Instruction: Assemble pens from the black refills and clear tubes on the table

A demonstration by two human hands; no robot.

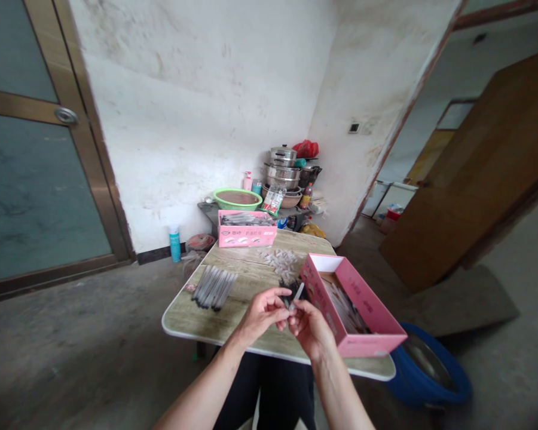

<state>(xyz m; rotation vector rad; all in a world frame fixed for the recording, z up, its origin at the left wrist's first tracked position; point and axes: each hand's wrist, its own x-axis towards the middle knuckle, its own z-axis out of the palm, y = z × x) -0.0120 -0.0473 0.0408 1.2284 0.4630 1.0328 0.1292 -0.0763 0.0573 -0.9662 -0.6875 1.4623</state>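
Note:
Over the near edge of the table, my right hand (pixel 312 325) pinches a pale, slim tube like a pen barrel (pixel 299 291), which points up and away. Close against it, my left hand (pixel 264 310) has its thumb and fingers closed near the tube's lower end; what they grip is hidden. Just behind the fingers lies a heap of small black pieces (pixel 283 288), partly covered by my hands. Farther back is a scatter of small whitish pieces (pixel 280 260). To the left, several translucent pens with black ends (pixel 214 288) lie side by side in a row.
A pink open box (pixel 370 345) with pale sticks inside stands on the table's right. Another pink box (pixel 246 239), filled with pens, sits at the back of the wood-patterned table (pixel 179 313). Beyond are a green basin (pixel 237 206) and stacked pots (pixel 282 176). A blue tub (pixel 457 382) is on the floor.

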